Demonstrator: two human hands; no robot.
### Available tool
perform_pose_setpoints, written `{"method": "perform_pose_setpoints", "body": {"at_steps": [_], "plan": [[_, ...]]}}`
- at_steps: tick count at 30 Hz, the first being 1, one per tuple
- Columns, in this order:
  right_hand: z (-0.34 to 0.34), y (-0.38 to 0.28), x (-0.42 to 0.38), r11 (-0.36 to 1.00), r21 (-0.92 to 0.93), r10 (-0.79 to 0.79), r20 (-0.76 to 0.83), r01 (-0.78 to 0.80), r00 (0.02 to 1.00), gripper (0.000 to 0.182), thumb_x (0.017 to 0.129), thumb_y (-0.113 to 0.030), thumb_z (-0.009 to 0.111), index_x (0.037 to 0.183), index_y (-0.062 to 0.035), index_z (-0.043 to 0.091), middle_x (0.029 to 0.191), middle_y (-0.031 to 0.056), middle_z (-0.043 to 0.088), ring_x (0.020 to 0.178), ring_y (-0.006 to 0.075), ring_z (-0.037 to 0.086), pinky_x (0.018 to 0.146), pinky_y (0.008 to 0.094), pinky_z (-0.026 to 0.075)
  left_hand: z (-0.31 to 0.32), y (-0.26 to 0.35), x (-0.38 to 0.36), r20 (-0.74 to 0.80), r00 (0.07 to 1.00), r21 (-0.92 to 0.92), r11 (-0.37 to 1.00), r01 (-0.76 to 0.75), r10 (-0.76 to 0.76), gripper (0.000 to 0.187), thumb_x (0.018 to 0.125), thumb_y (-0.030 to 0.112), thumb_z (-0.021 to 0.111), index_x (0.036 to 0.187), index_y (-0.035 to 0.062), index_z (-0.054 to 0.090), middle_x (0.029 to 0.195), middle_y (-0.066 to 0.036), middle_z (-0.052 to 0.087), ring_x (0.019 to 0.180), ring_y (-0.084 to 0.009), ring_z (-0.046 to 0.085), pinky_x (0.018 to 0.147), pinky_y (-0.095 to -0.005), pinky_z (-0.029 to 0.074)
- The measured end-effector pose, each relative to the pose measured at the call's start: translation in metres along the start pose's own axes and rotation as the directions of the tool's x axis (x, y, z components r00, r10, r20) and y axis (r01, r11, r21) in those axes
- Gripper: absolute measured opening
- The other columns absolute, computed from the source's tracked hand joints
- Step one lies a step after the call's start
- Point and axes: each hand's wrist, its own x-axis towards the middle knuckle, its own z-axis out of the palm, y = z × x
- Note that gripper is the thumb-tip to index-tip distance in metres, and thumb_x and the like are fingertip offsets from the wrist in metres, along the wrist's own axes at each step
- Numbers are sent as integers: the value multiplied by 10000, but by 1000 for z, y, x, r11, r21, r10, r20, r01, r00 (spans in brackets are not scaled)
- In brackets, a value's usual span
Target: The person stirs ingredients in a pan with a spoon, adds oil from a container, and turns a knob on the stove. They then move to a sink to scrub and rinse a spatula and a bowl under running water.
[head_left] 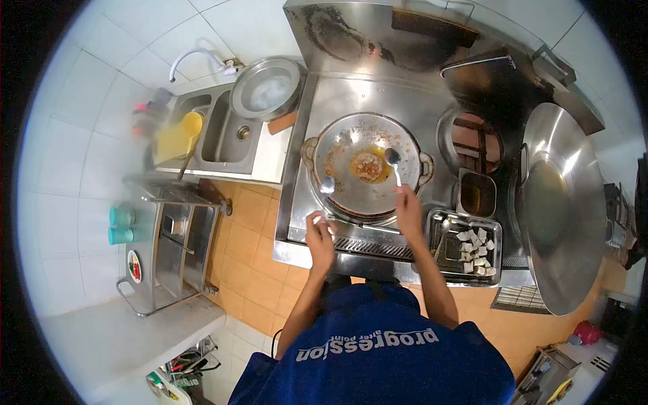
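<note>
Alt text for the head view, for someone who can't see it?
A person's right hand holds a spoon over a pan of oily food; the left hand is close to another spoon. A tray of white chunks sits right.

Shirt (391, 381): one, deep blue, is covering the torso. Lettering (368, 345): pale grey, is running across it in a shallow arc, "progression" showing large, "after point" showing smaller, both appearing upside down. Sleeves (482, 352): two, blue, short, are leaving both forearms bare. Cord (274, 343): thin, black, is curving beside the left forearm. Left hand (319, 241), right hand (408, 212): both showing bare.
</note>
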Motion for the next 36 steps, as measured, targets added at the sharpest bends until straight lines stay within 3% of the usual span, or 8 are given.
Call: {"method": "perform_pose_setpoints", "body": {"at_steps": [7, 13, 21, 23, 25, 27, 30, 36], "plan": [[-32, 17, 41, 755, -628, -149, 119, 190, 982, 280, 859, -111, 467, 1137, -80, 459, 755, 237, 620, 700, 424, 602, 662, 508, 475, -47, -14, 38, -142, 990, 14, 1000, -14, 16, 151, 909, 82, 440, 1049, 40, 476, 598, -19, 470, 565, -82, 404, 540, -247, 341], [0, -3, 43, 727, -648, -31, 298, 226, 954, 226, 874, -100, 434, 1093, -68, 479, 710, 247, 602, 698, 436, 590, 641, 535, 444, -67, -28, 59, -104, 993, -123, 992, 43, -56, 185, 905, 91, 426, 1071, 31, 480, 698, -6, 459, 625, -76, 412, 563, -221, 349], [7, -22, 35, 750, -647, -65, 139, 140, 988, 284, 872, -118, 424, 1133, -17, 472, 782, 265, 614, 750, 420, 612, 658, 511, 481, -88, -31, 77, 66, 997, -125, 992, 36, -27, 147, 897, 80, 429, 1023, 40, 492, 702, -1, 479, 611, -65, 411, 545, -214, 331], [9, -16, 19, 878, -429, -78, 305, 210, 949, 296, 868, -115, 431, 1142, -10, 471, 763, 221, 627, 714, 340, 635, 620, 425, 490, -92, -36, 78, 142, 989, -119, 992, 48, -31, 143, 893, 81, 435, 1016, 43, 495, 703, -2, 479, 610, -69, 412, 541, -218, 328], [23, -11, -9, 983, 98, 106, 380, -154, 919, 285, 884, -168, 462, 1126, -18, 476, 734, 89, 622, 662, 154, 583, 572, 293, 445, -98, -17, 77, 469, 875, -277, 921, 272, -117, 128, 884, 86, 450, 995, 45, 500, 706, -7, 469, 608, -84, 410, 535, -234, 330], [30, -18, -42, 818, 339, 260, 503, -465, 824, 254, 891, -174, 498, 1115, -53, 486, 761, 31, 624, 656, 92, 554, 540, 232, 409, -97, -10, 71, 628, 766, -315, 854, 413, -139, 110, 879, 90, 462, 972, 47, 503, 707, -11, 458, 605, -98, 406, 544, -244, 334], [43, -3, -91, 718, 407, 305, 545, -564, 781, 217, 884, -165, 524, 1080, -76, 512, 799, 16, 623, 661, 80, 547, 528, 210, 397, -92, -32, 63, 833, 540, -286, 738, 611, -124, 103, 889, 105, 495, 977, 53, 503, 752, -21, 486, 648, -107, 442, 604, -243, 380], [61, 37, -150, 812, 260, 350, 499, -522, 793, 181, 878, -183, 585, 973, -32, 557, 860, 47, 598, 716, 97, 557, 512, 213, 452, -84, -90, 40, 919, 300, 73, 857, 509, -257, 163, 899, 105, 529, 1051, 51, 504, 918, -56, 555, 782, -161, 587, 696, -298, 492]]}}
